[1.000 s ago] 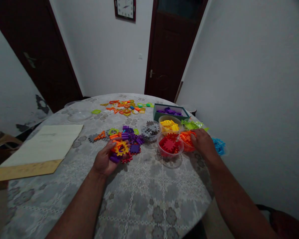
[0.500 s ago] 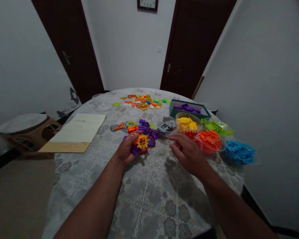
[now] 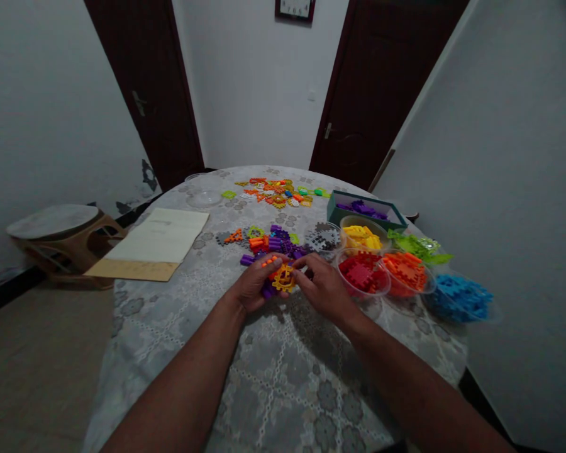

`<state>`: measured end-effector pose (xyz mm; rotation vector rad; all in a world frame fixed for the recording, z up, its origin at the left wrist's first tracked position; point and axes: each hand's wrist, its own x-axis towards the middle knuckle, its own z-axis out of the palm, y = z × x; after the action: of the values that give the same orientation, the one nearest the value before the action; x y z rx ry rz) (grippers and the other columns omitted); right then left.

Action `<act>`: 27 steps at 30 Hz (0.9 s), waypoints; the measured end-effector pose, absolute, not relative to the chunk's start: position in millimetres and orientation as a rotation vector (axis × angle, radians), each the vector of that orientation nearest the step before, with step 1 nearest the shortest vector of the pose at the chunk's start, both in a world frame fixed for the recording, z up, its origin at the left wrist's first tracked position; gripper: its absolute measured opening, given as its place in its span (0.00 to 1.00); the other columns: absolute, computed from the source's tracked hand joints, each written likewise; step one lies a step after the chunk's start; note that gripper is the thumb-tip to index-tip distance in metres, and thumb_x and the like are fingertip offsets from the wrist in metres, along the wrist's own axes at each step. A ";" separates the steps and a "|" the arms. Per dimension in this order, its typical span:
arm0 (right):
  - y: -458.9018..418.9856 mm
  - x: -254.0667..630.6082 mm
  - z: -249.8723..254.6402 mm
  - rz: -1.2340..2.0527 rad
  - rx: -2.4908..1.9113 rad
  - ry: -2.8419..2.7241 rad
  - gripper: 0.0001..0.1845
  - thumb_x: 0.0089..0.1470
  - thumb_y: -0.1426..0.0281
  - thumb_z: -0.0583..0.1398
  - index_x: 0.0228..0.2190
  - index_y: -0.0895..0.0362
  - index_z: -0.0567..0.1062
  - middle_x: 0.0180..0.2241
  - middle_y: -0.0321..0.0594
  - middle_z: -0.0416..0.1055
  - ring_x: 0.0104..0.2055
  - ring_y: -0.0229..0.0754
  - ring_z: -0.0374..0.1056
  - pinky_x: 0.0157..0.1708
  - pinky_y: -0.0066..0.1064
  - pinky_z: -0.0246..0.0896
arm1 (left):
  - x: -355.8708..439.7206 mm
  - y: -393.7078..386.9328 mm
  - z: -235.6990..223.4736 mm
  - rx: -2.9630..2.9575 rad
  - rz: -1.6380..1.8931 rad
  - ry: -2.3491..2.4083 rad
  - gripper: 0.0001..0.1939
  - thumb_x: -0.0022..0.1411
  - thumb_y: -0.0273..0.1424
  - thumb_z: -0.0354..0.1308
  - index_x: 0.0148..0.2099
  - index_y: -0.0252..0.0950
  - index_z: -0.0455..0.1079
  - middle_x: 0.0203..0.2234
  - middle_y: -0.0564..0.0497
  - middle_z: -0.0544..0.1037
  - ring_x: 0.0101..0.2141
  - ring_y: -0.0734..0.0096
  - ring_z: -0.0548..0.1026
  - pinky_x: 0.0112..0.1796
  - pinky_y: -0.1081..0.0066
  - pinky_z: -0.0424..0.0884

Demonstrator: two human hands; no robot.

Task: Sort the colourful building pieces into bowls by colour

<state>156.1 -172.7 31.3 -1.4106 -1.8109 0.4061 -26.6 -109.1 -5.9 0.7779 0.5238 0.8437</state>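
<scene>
In my left hand (image 3: pixel 255 284) is a cluster of plastic gear building pieces, with a yellow-orange gear piece (image 3: pixel 283 279) facing me and orange and purple parts beside it. The left thumb lies along its top. My right hand (image 3: pixel 324 286) is closed, thumb and fingertips pinched at the right edge of the yellow piece; anything between them is hidden. Just beyond both hands lies a pile of purple pieces (image 3: pixel 282 241), with orange connectors (image 3: pixel 258 243) among them. Grey gears and an orange triangle piece (image 3: pixel 234 235) lie to its left.
Right of my hands stand clear bowls of red pieces (image 3: pixel 362 272), orange pieces (image 3: pixel 405 269), blue pieces (image 3: pixel 461 298), yellow pieces (image 3: pixel 361 237) and grey gears (image 3: pixel 324 237). Behind them is a green box (image 3: pixel 331 210) with purple pieces. Mixed pieces (image 3: pixel 278 190) lie farther back. A paper folder (image 3: pixel 158 236) is left.
My right hand has moved left from beside the bowls to the cluster, uncovering the bowl of red pieces. The left hand still holds the cluster. The view has shifted slightly left.
</scene>
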 end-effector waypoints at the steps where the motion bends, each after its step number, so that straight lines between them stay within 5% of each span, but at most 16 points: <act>1: -173.8 157.1 31.7 0.451 -1.430 -1.782 0.05 0.63 0.68 0.61 0.39 0.54 0.78 0.38 0.39 0.75 0.38 0.42 0.70 0.40 0.34 0.65 | -26.4 -108.8 -5.5 0.758 0.837 0.523 0.17 0.63 0.38 0.70 0.49 0.34 0.75 0.39 0.43 0.81 0.33 0.59 0.83 0.22 0.67 0.81; 7: -185.6 181.0 53.3 0.751 -1.457 -1.562 0.12 0.63 0.58 0.62 0.38 0.54 0.75 0.27 0.33 0.73 0.27 0.40 0.68 0.29 0.31 0.63 | -33.2 -98.9 -6.4 0.594 0.756 0.396 0.19 0.70 0.37 0.55 0.52 0.27 0.75 0.42 0.32 0.83 0.34 0.50 0.85 0.22 0.62 0.80; 12: -171.1 255.7 90.4 0.063 -1.656 -1.475 0.14 0.60 0.57 0.64 0.38 0.55 0.78 0.32 0.41 0.78 0.32 0.45 0.73 0.36 0.35 0.66 | -35.8 -95.7 -9.7 0.610 0.742 0.348 0.19 0.67 0.33 0.55 0.55 0.26 0.73 0.45 0.27 0.83 0.43 0.41 0.85 0.20 0.65 0.78; 17: -129.2 335.1 93.5 -0.437 -1.896 -1.497 0.08 0.59 0.65 0.61 0.33 0.56 0.79 0.33 0.45 0.79 0.35 0.46 0.71 0.42 0.37 0.65 | -31.7 -99.0 -8.5 0.697 0.788 0.394 0.17 0.70 0.33 0.58 0.57 0.29 0.72 0.48 0.28 0.82 0.44 0.44 0.85 0.21 0.69 0.77; 23: -111.4 356.7 80.5 -0.472 -2.048 -1.551 0.14 0.57 0.74 0.57 0.40 0.62 0.80 0.42 0.56 0.80 0.46 0.53 0.73 0.51 0.42 0.66 | -31.5 -103.3 -4.8 0.801 0.775 0.467 0.21 0.62 0.25 0.67 0.57 0.31 0.71 0.49 0.32 0.82 0.42 0.51 0.85 0.21 0.74 0.74; 27: -132.8 318.6 80.2 -0.424 -1.831 -1.608 0.13 0.62 0.72 0.56 0.42 0.59 0.80 0.43 0.52 0.81 0.46 0.52 0.75 0.53 0.43 0.67 | -32.5 -104.8 -5.8 0.879 0.722 0.430 0.26 0.58 0.24 0.70 0.58 0.33 0.70 0.50 0.34 0.82 0.43 0.53 0.85 0.21 0.76 0.73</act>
<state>318.6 -132.8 80.2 -1.8308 -1.6077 -0.4243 -32.5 -104.8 -5.8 0.8790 0.4303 0.7223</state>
